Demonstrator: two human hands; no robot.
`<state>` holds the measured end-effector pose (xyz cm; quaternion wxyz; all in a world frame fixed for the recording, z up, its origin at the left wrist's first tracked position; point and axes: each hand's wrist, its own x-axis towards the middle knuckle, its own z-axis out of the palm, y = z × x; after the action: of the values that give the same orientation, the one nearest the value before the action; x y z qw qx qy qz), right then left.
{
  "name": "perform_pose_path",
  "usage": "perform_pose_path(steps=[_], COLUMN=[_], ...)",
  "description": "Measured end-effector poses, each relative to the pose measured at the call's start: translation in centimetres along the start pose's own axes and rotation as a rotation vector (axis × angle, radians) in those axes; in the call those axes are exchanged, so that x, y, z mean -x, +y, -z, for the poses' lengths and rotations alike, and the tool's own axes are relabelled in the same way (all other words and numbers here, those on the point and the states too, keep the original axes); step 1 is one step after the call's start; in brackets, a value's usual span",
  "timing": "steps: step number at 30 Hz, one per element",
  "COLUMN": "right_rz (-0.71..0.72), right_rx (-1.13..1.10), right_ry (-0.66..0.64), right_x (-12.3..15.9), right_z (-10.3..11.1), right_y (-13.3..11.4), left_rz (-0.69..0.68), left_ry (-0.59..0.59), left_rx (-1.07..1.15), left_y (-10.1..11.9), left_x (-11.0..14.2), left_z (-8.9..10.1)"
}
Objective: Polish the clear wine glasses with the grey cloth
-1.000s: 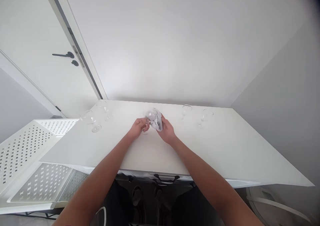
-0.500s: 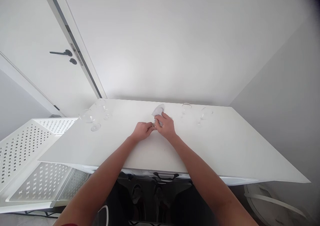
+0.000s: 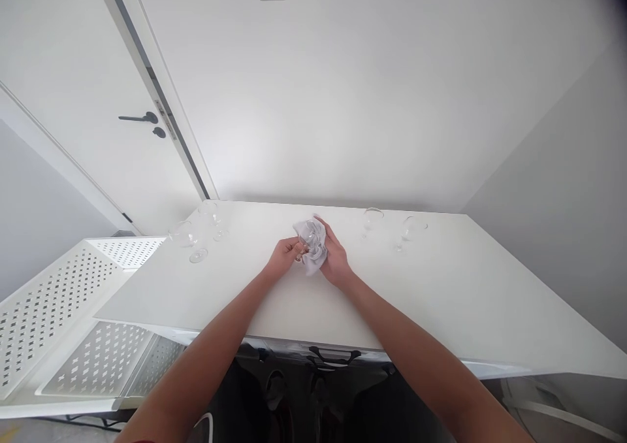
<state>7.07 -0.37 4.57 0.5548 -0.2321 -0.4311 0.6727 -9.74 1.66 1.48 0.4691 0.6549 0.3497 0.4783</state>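
Over the middle of the white tabletop (image 3: pixel 431 299), my left hand (image 3: pixel 285 256) grips a clear stemmed glass (image 3: pixel 307 234) low down, its fingers closed around the stem area. My right hand (image 3: pixel 337 255) cups a crumpled pale grey cloth (image 3: pixel 317 246) against the right side of that glass. The cloth spreads behind and beside the bowl, and its fold hides part of the glass. The right hand's fingers stretch along the cloth's outer edge.
Two more stemmed glasses, one nearer (image 3: pixel 198 255) and one farther (image 3: pixel 208 212), stand at the table's left end. Another two, one left (image 3: pixel 373 215) and one right (image 3: pixel 411 226), stand right of centre. White perforated baskets (image 3: pixel 93 358) sit left. A wall rises behind.
My right hand has turned from gripping the cloth over the glass to cupping it from the right. The cloth has opened out, and the bowl now shows. The camera view has shifted slightly.
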Motion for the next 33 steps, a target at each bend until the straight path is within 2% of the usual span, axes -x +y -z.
perform_pose_path(steps=[6, 9, 11, 13, 17, 20, 21, 23, 26, 27, 29, 31, 33], right_rz=[0.05, -0.004, -0.068, -0.129, -0.327, -0.475, -0.482, -0.372, -0.084, -0.039, -0.09, -0.24, -0.298], right_rx=[0.286, 0.413, 0.415, 0.358, 0.144, 0.025, 0.042, 0.201, 0.553, 0.608, 0.541, 0.362, 0.293], right_ry=[-0.079, -0.113, -0.091, -0.071, -0.071, -0.084, -0.11, -0.137, -0.009, 0.036, 0.017, -0.09, -0.131], right_x=[0.2, -0.1, -0.4, -0.6, -0.6, -0.4, -0.4, -0.5, -0.8, -0.9, -0.9, -0.9, -0.8], right_z=[0.0, 0.2, 0.3, 0.5, 1.1, 1.5, 1.6, 1.6, 1.2, 1.1, 0.9, 0.8, 0.8], right_y=[1.0, 1.8, 2.1, 2.2, 1.8, 1.4, 1.4, 1.3, 1.6, 1.7, 1.8, 1.8, 1.8], left_rz=[-0.054, 0.018, 0.037, 0.036, 0.06, 0.04, 0.03, 0.009, -0.039, -0.049, -0.053, -0.05, -0.056], left_ry=[0.193, 0.248, 0.278, 0.256, 0.074, 0.011, -0.001, 0.007, 0.126, 0.163, 0.188, 0.148, 0.121], left_rx=[0.022, -0.002, 0.004, 0.068, 0.382, 0.545, 0.558, 0.532, 0.415, 0.382, 0.373, 0.423, 0.461], left_y=[-0.3, -0.2, 0.0, 0.3, 1.1, 1.3, 1.4, 1.3, 1.2, 1.1, 1.1, 1.1, 1.0], left_x=[-0.5, -0.5, -0.4, -0.3, -0.1, 0.1, 0.1, 0.1, 0.0, 0.0, 0.0, 0.0, -0.1], left_z=[0.1, 0.4, 0.5, 0.5, 0.5, 0.5, 0.6, 0.6, 0.8, 0.8, 1.0, 1.1, 1.3])
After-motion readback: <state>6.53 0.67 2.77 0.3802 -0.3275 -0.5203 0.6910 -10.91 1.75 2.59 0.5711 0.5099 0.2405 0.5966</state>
